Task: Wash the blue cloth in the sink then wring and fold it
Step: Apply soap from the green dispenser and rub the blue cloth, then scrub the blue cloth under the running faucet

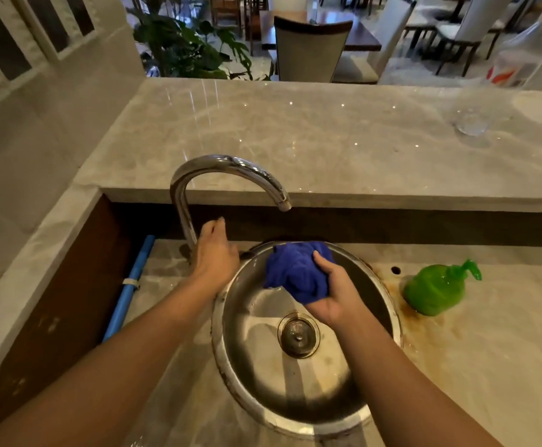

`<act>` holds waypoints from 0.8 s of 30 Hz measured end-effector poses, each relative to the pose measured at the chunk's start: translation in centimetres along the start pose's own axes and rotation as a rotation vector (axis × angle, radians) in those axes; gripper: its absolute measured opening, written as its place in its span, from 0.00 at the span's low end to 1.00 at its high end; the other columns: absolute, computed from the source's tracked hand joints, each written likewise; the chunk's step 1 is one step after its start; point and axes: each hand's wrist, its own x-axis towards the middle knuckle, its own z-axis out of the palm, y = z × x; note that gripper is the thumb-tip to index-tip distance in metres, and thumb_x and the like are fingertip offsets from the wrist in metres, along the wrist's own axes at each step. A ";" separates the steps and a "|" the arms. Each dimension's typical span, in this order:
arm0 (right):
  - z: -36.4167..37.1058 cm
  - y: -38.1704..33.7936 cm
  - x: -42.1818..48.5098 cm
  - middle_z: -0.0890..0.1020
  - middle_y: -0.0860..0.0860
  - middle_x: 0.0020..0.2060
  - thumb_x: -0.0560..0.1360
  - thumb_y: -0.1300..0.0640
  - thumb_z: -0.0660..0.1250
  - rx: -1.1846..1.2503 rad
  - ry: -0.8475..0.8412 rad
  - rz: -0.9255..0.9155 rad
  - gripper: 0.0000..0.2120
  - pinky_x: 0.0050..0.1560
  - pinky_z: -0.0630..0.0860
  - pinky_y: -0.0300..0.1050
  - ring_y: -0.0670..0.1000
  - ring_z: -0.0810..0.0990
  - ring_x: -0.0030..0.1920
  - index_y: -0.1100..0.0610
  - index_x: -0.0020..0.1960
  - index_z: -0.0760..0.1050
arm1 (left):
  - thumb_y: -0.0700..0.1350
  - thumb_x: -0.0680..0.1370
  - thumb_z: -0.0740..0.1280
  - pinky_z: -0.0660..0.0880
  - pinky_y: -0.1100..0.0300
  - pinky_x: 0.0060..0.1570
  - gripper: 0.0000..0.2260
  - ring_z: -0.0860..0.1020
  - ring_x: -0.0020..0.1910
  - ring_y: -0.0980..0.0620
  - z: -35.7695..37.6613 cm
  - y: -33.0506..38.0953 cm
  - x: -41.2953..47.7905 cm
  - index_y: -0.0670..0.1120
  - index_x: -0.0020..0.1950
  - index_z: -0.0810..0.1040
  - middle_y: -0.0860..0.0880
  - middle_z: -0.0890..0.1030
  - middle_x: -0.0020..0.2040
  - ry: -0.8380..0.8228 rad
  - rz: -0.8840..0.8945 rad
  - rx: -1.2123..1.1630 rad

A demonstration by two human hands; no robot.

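Note:
The blue cloth is bunched up over the far part of the round steel sink. My right hand grips the cloth from its right side and holds it above the basin. My left hand hovers beside the base of the curved chrome tap, fingers extended and holding nothing. The tap's spout ends above the cloth, and no water stream is visible. The drain sits in the middle of the basin.
A green soap pump bottle stands right of the sink on the stained counter. A blue pipe runs along the left. A raised marble ledge behind the tap carries a glass.

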 end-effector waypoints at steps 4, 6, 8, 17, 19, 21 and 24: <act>0.9 0.1 2.8 0.83 0.64 0.59 0.79 0.57 0.66 0.079 -0.007 -0.025 0.15 0.61 0.78 0.58 0.62 0.82 0.59 0.62 0.64 0.74 | 0.42 0.81 0.64 0.71 0.50 0.63 0.17 0.72 0.66 0.43 1.2 0.0 1.7 0.42 0.70 0.71 0.43 0.72 0.68 -0.068 -0.107 0.204; 1.1 0.2 3.2 0.83 0.63 0.60 0.79 0.57 0.67 0.086 -0.025 -0.019 0.16 0.63 0.77 0.58 0.62 0.82 0.60 0.61 0.65 0.74 | 0.39 0.80 0.64 0.73 0.50 0.59 0.15 0.75 0.62 0.43 1.3 0.0 2.2 0.42 0.66 0.75 0.43 0.74 0.64 -0.053 -0.101 0.244; 1.0 0.3 3.3 0.82 0.63 0.61 0.78 0.58 0.68 0.071 -0.052 -0.022 0.18 0.67 0.75 0.58 0.62 0.81 0.62 0.61 0.66 0.73 | 0.37 0.79 0.64 0.75 0.50 0.55 0.12 0.76 0.58 0.42 1.3 -0.5 2.5 0.42 0.63 0.77 0.42 0.76 0.60 -0.039 -0.067 0.271; 0.9 1.0 2.2 0.82 0.63 0.60 0.76 0.59 0.70 0.020 -0.093 -0.029 0.20 0.66 0.75 0.56 0.61 0.81 0.62 0.60 0.67 0.73 | 0.40 0.80 0.63 0.77 0.50 0.54 0.10 0.77 0.55 0.43 1.9 -0.9 2.1 0.42 0.60 0.78 0.43 0.76 0.57 -0.019 -0.072 0.233; 0.9 1.1 2.1 0.82 0.62 0.60 0.77 0.59 0.70 0.015 -0.101 -0.034 0.20 0.65 0.76 0.56 0.61 0.81 0.61 0.60 0.67 0.73 | 0.41 0.80 0.64 0.77 0.48 0.56 0.10 0.77 0.56 0.43 2.1 -0.9 1.8 0.43 0.61 0.77 0.44 0.75 0.58 -0.024 -0.084 0.222; 0.8 1.3 1.9 0.83 0.62 0.60 0.77 0.59 0.69 -0.001 -0.104 -0.035 0.19 0.60 0.78 0.55 0.60 0.83 0.57 0.60 0.67 0.74 | 0.41 0.80 0.64 0.76 0.47 0.57 0.12 0.76 0.58 0.43 2.2 -0.9 1.5 0.43 0.62 0.76 0.44 0.74 0.60 -0.029 -0.089 0.236; 0.5 1.6 1.6 0.83 0.61 0.60 0.77 0.59 0.69 -0.006 -0.117 -0.034 0.18 0.56 0.79 0.54 0.60 0.83 0.54 0.59 0.66 0.75 | 0.41 0.79 0.65 0.76 0.48 0.58 0.13 0.76 0.59 0.43 2.2 -0.9 1.1 0.43 0.63 0.75 0.44 0.74 0.61 -0.045 -0.081 0.252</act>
